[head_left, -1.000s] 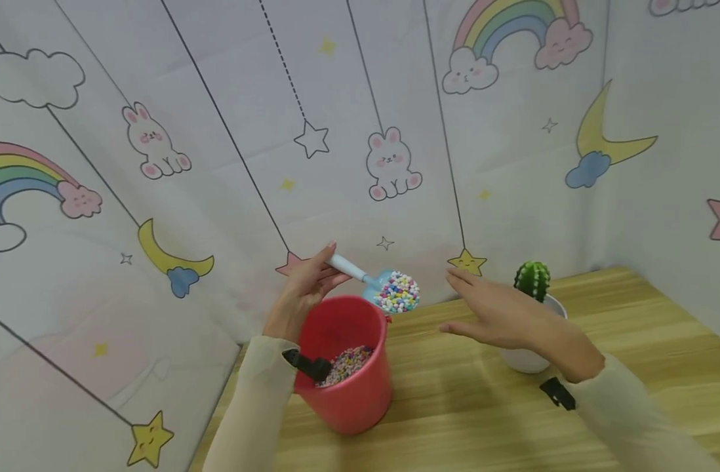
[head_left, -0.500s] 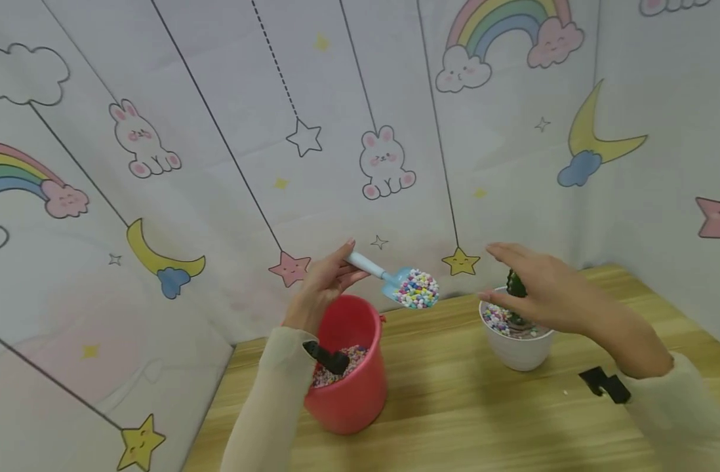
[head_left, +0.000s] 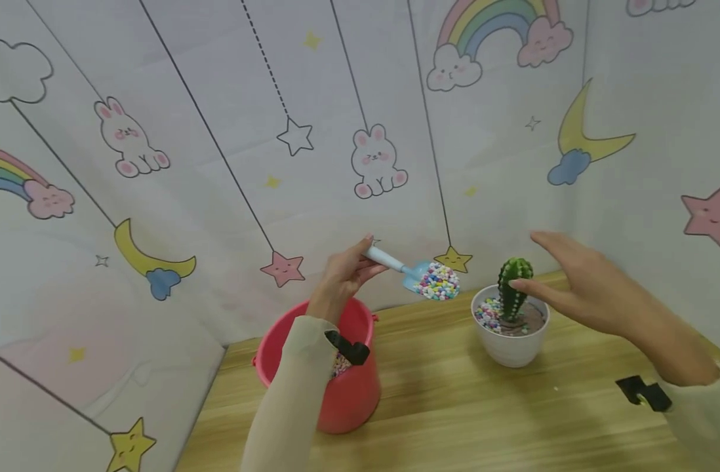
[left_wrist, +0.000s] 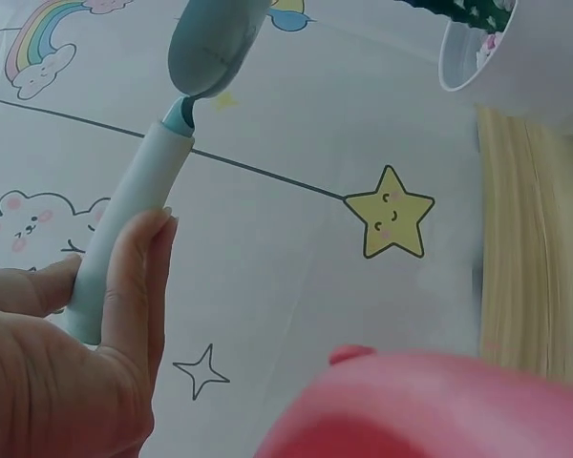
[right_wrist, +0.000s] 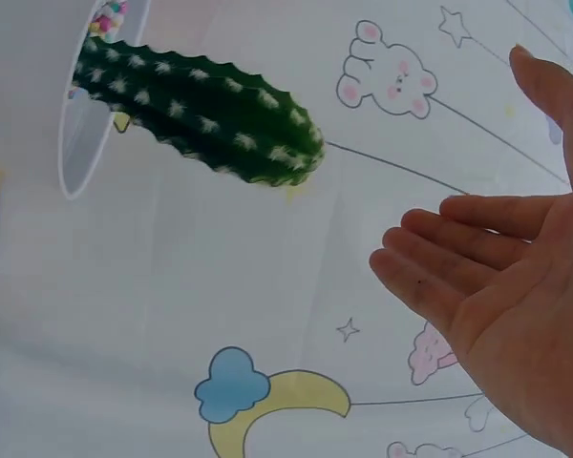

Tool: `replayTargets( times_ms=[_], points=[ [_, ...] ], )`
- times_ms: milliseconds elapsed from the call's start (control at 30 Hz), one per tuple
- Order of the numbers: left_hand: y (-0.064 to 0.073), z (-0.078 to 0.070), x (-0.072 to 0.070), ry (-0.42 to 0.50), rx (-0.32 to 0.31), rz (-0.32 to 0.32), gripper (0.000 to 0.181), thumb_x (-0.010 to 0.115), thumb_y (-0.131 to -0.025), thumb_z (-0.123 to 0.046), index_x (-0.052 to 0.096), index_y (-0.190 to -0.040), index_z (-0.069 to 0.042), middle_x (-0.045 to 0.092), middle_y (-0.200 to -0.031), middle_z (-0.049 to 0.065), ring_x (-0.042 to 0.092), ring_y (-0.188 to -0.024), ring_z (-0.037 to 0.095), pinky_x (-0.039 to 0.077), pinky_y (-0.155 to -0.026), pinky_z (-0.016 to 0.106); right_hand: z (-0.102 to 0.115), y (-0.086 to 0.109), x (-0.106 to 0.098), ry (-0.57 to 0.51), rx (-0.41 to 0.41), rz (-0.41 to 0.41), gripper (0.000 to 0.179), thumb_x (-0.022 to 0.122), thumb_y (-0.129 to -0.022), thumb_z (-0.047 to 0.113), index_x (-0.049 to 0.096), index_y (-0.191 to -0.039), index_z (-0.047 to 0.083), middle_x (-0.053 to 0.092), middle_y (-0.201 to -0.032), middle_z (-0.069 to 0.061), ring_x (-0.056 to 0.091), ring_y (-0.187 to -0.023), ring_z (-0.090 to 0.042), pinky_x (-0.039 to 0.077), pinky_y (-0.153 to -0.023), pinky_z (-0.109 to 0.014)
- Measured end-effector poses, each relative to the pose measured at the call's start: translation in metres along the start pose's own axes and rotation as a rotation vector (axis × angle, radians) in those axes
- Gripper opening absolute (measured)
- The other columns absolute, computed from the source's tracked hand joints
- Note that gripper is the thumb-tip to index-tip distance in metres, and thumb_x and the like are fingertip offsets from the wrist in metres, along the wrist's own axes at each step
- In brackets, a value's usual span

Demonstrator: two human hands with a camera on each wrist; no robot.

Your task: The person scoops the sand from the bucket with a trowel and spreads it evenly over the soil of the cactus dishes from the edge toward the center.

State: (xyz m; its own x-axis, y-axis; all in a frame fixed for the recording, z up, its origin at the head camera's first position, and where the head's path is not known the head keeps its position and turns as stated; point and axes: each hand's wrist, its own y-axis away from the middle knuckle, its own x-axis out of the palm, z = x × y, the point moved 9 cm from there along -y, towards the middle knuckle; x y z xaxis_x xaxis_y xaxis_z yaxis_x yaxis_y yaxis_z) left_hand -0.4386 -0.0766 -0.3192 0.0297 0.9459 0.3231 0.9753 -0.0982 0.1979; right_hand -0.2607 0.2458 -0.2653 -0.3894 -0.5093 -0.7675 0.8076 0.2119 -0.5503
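Note:
My left hand (head_left: 342, 275) grips the pale handle of a small blue toy shovel (head_left: 386, 258), thumb on one side and fingers on the other in the left wrist view. Multicoloured beads (head_left: 439, 282) are heaped in its scoop, which is held in the air between a red bucket (head_left: 351, 400) and a white pot (head_left: 510, 347). A green cactus (head_left: 516, 272) stands in that pot, with beads over the left part of the brown surface. My right hand (head_left: 602, 295) is spread with straight fingers beside the cactus, holding nothing; the right wrist view shows a gap between them.
More beads (head_left: 341, 364) lie inside the bucket, partly hidden by my left forearm and its black wrist strap. Both containers stand on a wooden table (head_left: 442, 406). A cartoon-printed cloth wall (head_left: 230, 216) rises behind and at both sides.
My left hand has carried the loaded shovel rightward, away from the bucket towards the pot. My right hand has moved right, uncovering the cactus and the pot's bead-strewn top.

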Motion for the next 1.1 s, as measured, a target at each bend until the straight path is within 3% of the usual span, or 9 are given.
replayTargets(
  times_ms=[133,267,433,500,700,833,933,1100],
  points=[
    [-0.003,0.005,0.006,-0.018,-0.012,0.005,0.03,0.075,-0.099,-0.027,0.071,-0.114,-0.003,0.075,-0.095,0.015,0.079,-0.093,0.029,0.062,-0.098,0.045,-0.012,0.007,0.001,-0.018,0.014,-0.011,0.087,0.085,-0.09,0.034,0.042,-0.154,-0.007,0.049,-0.154,-0.033,0.047,-0.141,-0.057,0.044,-0.11,-0.075],
    [-0.005,0.009,0.014,-0.009,-0.024,0.009,0.042,0.075,-0.099,-0.026,0.065,-0.127,0.003,0.075,-0.096,0.017,0.078,-0.101,0.032,0.067,-0.085,0.04,-0.03,0.013,0.007,-0.039,0.067,0.028,0.095,0.082,-0.091,0.04,0.034,-0.158,-0.009,0.042,-0.156,-0.038,0.041,-0.142,-0.061,0.04,-0.111,-0.078],
    [-0.009,0.015,0.021,-0.013,-0.036,-0.012,0.033,0.075,-0.099,-0.025,0.067,-0.117,0.001,0.076,-0.091,0.017,0.077,-0.108,0.035,0.067,-0.083,0.039,-0.049,0.018,0.019,-0.053,0.126,0.1,0.102,0.079,-0.093,0.046,0.026,-0.16,-0.012,0.035,-0.159,-0.042,0.036,-0.144,-0.064,0.036,-0.114,-0.079],
    [-0.01,0.017,0.022,-0.018,-0.04,-0.023,0.03,0.076,-0.099,-0.026,0.069,-0.112,0.0,0.076,-0.089,0.017,0.077,-0.108,0.036,0.067,-0.084,0.04,-0.054,0.02,0.023,-0.042,0.127,0.112,0.102,0.079,-0.093,0.047,0.028,-0.159,-0.012,0.036,-0.159,-0.042,0.037,-0.144,-0.063,0.037,-0.114,-0.078],
    [-0.017,0.026,0.025,-0.034,-0.062,-0.043,0.035,0.075,-0.099,-0.026,0.069,-0.117,0.003,0.076,-0.086,0.017,0.076,-0.11,0.037,0.066,-0.088,0.042,-0.063,0.024,0.04,-0.022,0.114,0.138,0.097,0.079,-0.093,0.046,0.035,-0.154,-0.015,0.04,-0.156,-0.042,0.041,-0.142,-0.062,0.039,-0.113,-0.076],
    [-0.02,0.032,0.03,-0.039,-0.084,-0.05,0.034,0.075,-0.1,-0.026,0.07,-0.116,0.003,0.076,-0.088,0.018,0.074,-0.113,0.039,0.068,-0.083,0.04,-0.072,0.024,0.054,-0.046,0.147,0.196,0.099,0.076,-0.095,0.049,0.032,-0.155,-0.016,0.037,-0.156,-0.044,0.039,-0.142,-0.064,0.038,-0.113,-0.077],
    [-0.021,0.035,0.034,-0.045,-0.09,-0.044,0.037,0.073,-0.101,-0.026,0.069,-0.122,0.004,0.076,-0.086,0.018,0.073,-0.114,0.04,0.068,-0.081,0.039,-0.08,0.026,0.062,-0.061,0.157,0.208,0.099,0.076,-0.095,0.05,0.033,-0.154,-0.017,0.039,-0.156,-0.043,0.039,-0.142,-0.064,0.038,-0.114,-0.077],
    [-0.022,0.04,0.038,-0.065,-0.094,-0.036,0.045,0.072,-0.102,-0.027,0.065,-0.134,0.005,0.076,-0.084,0.016,0.073,-0.115,0.039,0.065,-0.092,0.042,-0.088,0.029,0.078,-0.048,0.127,0.203,0.096,0.076,-0.093,0.054,0.039,-0.152,-0.013,0.047,-0.153,-0.038,0.047,-0.14,-0.059,0.044,-0.112,-0.074]
  ],
)
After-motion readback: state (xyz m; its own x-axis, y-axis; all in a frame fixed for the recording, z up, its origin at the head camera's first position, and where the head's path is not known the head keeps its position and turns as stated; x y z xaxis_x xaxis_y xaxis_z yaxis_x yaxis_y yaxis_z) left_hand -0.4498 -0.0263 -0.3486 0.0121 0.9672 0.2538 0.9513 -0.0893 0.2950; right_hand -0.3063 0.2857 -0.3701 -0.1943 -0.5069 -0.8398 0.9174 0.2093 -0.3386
